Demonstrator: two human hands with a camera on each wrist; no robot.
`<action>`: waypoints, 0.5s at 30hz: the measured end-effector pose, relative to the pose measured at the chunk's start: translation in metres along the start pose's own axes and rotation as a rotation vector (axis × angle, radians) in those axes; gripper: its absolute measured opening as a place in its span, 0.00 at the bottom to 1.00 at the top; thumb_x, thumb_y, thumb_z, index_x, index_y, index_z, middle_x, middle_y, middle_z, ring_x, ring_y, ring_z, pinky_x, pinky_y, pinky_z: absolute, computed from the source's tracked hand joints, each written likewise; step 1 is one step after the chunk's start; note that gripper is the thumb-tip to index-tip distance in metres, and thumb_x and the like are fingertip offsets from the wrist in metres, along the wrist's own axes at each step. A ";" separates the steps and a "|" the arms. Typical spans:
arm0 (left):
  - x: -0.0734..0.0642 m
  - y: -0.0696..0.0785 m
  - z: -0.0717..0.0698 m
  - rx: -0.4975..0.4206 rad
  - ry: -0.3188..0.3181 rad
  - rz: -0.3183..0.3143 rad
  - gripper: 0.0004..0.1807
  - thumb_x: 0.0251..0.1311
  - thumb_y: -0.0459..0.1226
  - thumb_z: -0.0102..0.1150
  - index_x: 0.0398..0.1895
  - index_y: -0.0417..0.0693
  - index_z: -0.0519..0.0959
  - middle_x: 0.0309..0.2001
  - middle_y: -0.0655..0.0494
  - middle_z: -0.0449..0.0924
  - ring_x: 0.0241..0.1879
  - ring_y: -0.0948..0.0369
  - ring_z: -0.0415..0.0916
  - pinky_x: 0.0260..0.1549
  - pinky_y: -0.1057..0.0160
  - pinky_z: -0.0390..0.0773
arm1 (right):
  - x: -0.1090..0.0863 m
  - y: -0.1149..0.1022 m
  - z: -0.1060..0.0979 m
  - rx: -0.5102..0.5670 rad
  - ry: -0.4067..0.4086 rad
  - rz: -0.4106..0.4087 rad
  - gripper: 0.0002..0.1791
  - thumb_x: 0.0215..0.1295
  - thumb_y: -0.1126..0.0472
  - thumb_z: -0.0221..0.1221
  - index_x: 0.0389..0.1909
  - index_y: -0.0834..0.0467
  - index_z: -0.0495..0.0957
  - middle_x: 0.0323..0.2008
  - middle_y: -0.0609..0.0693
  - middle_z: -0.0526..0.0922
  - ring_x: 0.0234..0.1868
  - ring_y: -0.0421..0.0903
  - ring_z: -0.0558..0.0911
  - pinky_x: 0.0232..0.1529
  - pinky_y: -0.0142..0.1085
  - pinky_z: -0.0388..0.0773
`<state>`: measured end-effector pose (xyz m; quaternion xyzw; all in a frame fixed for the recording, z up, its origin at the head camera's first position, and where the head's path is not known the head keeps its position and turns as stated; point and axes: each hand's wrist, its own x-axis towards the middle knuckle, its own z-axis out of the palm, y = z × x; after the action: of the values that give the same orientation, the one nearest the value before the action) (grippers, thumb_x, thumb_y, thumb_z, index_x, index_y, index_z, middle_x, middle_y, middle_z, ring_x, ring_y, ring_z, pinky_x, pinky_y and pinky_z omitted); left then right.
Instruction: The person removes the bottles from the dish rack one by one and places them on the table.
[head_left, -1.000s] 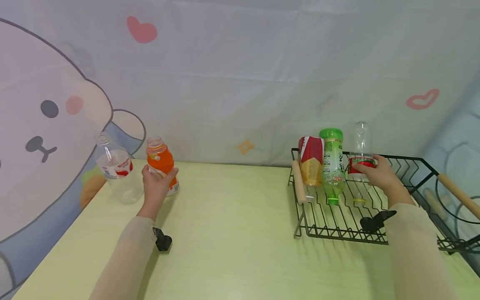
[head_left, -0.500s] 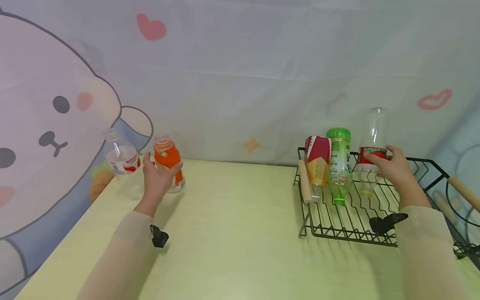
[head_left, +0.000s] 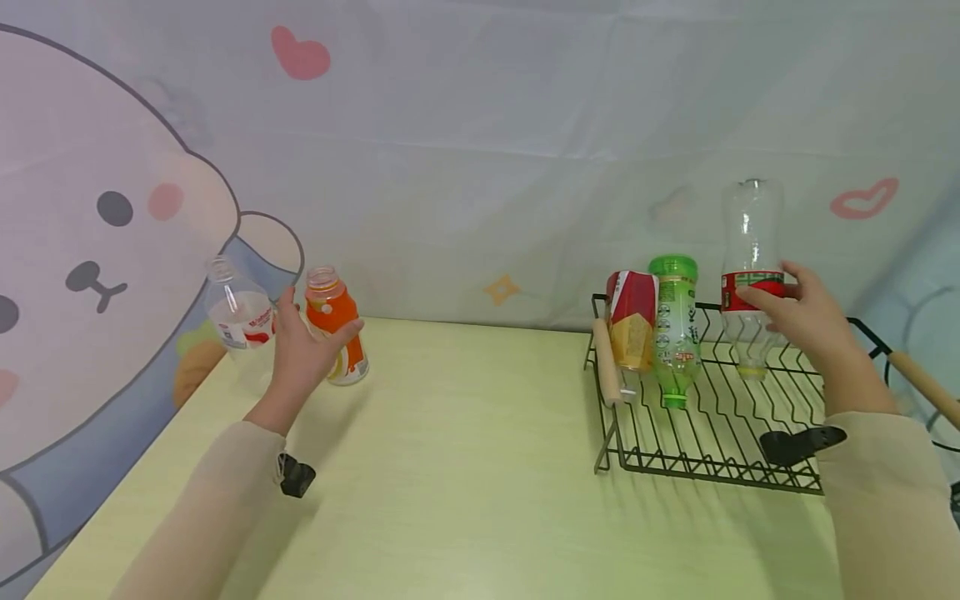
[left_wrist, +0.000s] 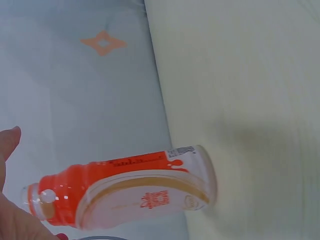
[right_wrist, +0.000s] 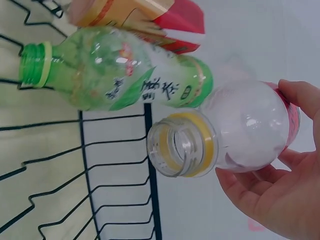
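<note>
My right hand (head_left: 813,321) grips a clear plastic bottle (head_left: 752,225) round its red label, holding it upside down over the black wire rack (head_left: 720,477). In the right wrist view the clear bottle's open neck (right_wrist: 182,145) has a yellow ring and shows apart from the rack wires. My left hand (head_left: 300,354) is spread beside an orange-labelled bottle (head_left: 347,317), which stands upright and uncapped on the table. A gap shows between the left fingers and the orange-labelled bottle (left_wrist: 130,192) in the left wrist view. Behind that hand stands a larger clear bottle (head_left: 238,310) with a red-and-white label.
Upside down in the rack lean a green bottle (head_left: 676,333) and a red-and-yellow bottle (head_left: 632,321). Wooden handles (head_left: 606,362) flank the rack. A printed cloth (head_left: 465,167) hangs along the table's (head_left: 465,467) back edge.
My right hand has lifted the clear bottle up from the rack and moved it right. My left hand has let go of the orange-labelled bottle, its fingers spreading and drawing back left.
</note>
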<state>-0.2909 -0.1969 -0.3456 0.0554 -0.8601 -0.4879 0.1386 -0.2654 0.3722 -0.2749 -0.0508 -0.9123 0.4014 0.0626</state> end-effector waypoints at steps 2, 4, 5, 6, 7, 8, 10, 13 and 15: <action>-0.002 0.006 -0.002 0.022 -0.006 0.014 0.58 0.57 0.53 0.63 0.76 0.49 0.32 0.75 0.41 0.37 0.73 0.42 0.41 0.63 0.32 0.54 | -0.002 -0.005 -0.002 0.016 -0.010 -0.012 0.53 0.66 0.35 0.49 0.76 0.58 0.29 0.69 0.74 0.52 0.41 0.50 0.78 0.56 0.64 0.64; -0.004 0.012 -0.004 0.044 -0.008 0.037 0.57 0.57 0.53 0.63 0.76 0.48 0.33 0.75 0.41 0.39 0.73 0.41 0.42 0.62 0.32 0.56 | -0.004 -0.010 -0.004 0.022 -0.016 -0.017 0.54 0.66 0.35 0.49 0.76 0.57 0.28 0.70 0.74 0.51 0.36 0.40 0.77 0.59 0.67 0.60; -0.005 0.014 -0.005 0.054 -0.010 0.048 0.57 0.57 0.53 0.63 0.76 0.48 0.33 0.75 0.40 0.39 0.72 0.41 0.43 0.61 0.32 0.58 | -0.004 -0.012 -0.004 0.025 -0.016 -0.021 0.54 0.66 0.35 0.50 0.76 0.56 0.28 0.70 0.73 0.51 0.34 0.36 0.76 0.59 0.67 0.60; -0.006 0.017 -0.006 0.066 -0.011 0.058 0.57 0.57 0.53 0.63 0.76 0.48 0.34 0.75 0.40 0.40 0.72 0.41 0.44 0.61 0.33 0.59 | -0.005 -0.015 -0.004 0.026 -0.016 -0.025 0.54 0.65 0.35 0.50 0.76 0.56 0.28 0.71 0.72 0.51 0.35 0.36 0.76 0.59 0.67 0.60; -0.007 0.018 -0.007 0.079 -0.011 0.068 0.57 0.57 0.53 0.63 0.76 0.48 0.34 0.74 0.40 0.41 0.71 0.41 0.45 0.61 0.33 0.61 | -0.005 -0.017 -0.004 0.023 -0.015 -0.029 0.54 0.65 0.35 0.51 0.76 0.55 0.29 0.71 0.72 0.51 0.36 0.37 0.77 0.59 0.67 0.60; -0.008 0.020 -0.008 0.088 -0.010 0.079 0.57 0.57 0.53 0.64 0.76 0.48 0.35 0.74 0.40 0.42 0.71 0.41 0.46 0.60 0.34 0.62 | -0.006 -0.018 -0.004 0.020 -0.013 -0.032 0.54 0.65 0.35 0.51 0.76 0.55 0.29 0.71 0.72 0.51 0.37 0.40 0.78 0.59 0.67 0.61; -0.011 0.024 -0.009 0.098 -0.011 0.104 0.57 0.57 0.54 0.64 0.76 0.48 0.36 0.74 0.40 0.43 0.70 0.41 0.47 0.59 0.35 0.64 | -0.007 -0.022 -0.004 0.013 -0.012 -0.037 0.54 0.65 0.35 0.51 0.76 0.55 0.29 0.71 0.71 0.51 0.41 0.45 0.79 0.59 0.66 0.61; -0.015 0.029 -0.010 0.113 -0.009 0.142 0.57 0.56 0.53 0.65 0.76 0.49 0.37 0.73 0.40 0.46 0.68 0.42 0.50 0.57 0.36 0.67 | -0.009 -0.026 -0.003 0.012 -0.017 -0.046 0.54 0.65 0.34 0.51 0.76 0.54 0.29 0.71 0.70 0.51 0.41 0.45 0.79 0.59 0.64 0.63; -0.018 0.034 -0.010 0.113 -0.009 0.170 0.56 0.55 0.53 0.66 0.76 0.49 0.38 0.72 0.40 0.46 0.68 0.42 0.51 0.57 0.36 0.68 | -0.011 -0.029 -0.004 0.022 -0.031 -0.050 0.53 0.65 0.34 0.51 0.76 0.53 0.29 0.72 0.69 0.51 0.39 0.39 0.78 0.60 0.63 0.63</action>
<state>-0.2691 -0.1837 -0.3150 -0.0124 -0.8884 -0.4253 0.1722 -0.2550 0.3539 -0.2518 -0.0212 -0.9096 0.4106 0.0589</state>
